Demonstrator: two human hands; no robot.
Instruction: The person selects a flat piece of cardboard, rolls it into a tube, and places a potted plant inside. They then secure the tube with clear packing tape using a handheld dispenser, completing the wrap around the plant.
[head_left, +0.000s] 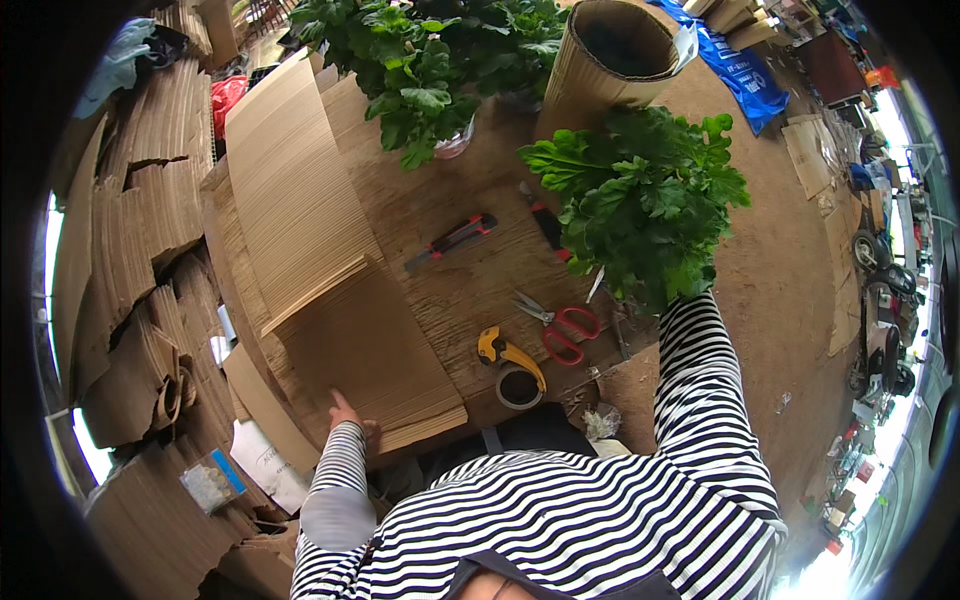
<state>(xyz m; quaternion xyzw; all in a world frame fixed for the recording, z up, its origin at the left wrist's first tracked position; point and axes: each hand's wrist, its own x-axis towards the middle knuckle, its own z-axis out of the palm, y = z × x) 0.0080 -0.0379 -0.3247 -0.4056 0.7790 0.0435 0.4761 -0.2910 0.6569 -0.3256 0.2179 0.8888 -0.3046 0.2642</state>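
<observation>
My left hand (344, 414) rests at the near edge of a stack of brown cardboard sheets (360, 341), index finger extended, holding nothing. My right arm, in a striped sleeve, reaches up to a bushy green leafy plant (649, 202); the foliage hides my right hand, so its grip does not show. On the wooden table (480, 180) between my arms lie a red-and-black utility knife (454, 240), red-handled scissors (562, 330) and a yellow-handled cutter (510, 356). The cutter's handle overlaps a roll of tape (519, 386). A second black-and-red tool (547, 225) is partly under the leaves.
More leafy plants (435, 67) stand at the table's far side, beside an upright rolled-cardboard tube (611, 60). Cardboard stacks (157, 202) crowd the left. Rightward, a blue plastic sack (739, 79) lies on the brown floor (787, 292), with a scooter (885, 315) farther off.
</observation>
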